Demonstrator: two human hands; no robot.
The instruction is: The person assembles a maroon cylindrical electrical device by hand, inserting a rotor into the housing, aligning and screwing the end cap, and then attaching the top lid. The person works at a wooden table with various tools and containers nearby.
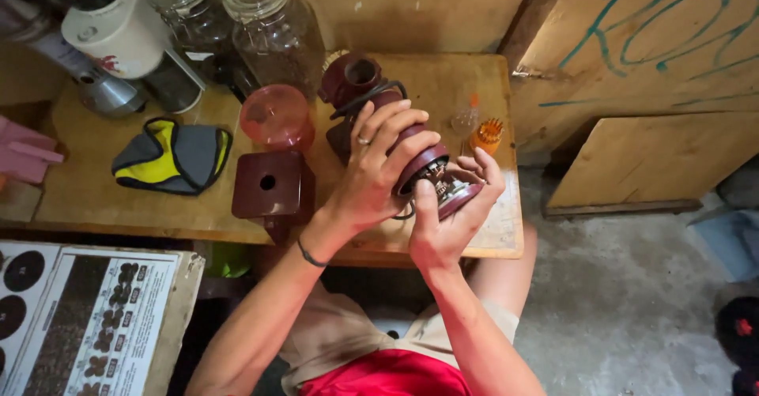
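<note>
A dark red cylindrical motor body [360, 76] lies tilted over the wooden table [87, 186], with a black cord looped around it. My left hand [371, 171] wraps over its middle; a ring sits on one finger and a band circles the wrist. My right hand [455, 210] cups the lower end, where metal inner parts [439, 181] show inside the open base. Both hands hold the body above the table's front right part.
A dark red square base with a hole [269, 182] and a pink translucent lid [274, 115] lie left of my hands. A grey-yellow pouch [174, 157], glass jars [273, 24], a white appliance [118, 24] and small orange parts [486, 133] stand around. A printed board [87, 325] leans bottom left.
</note>
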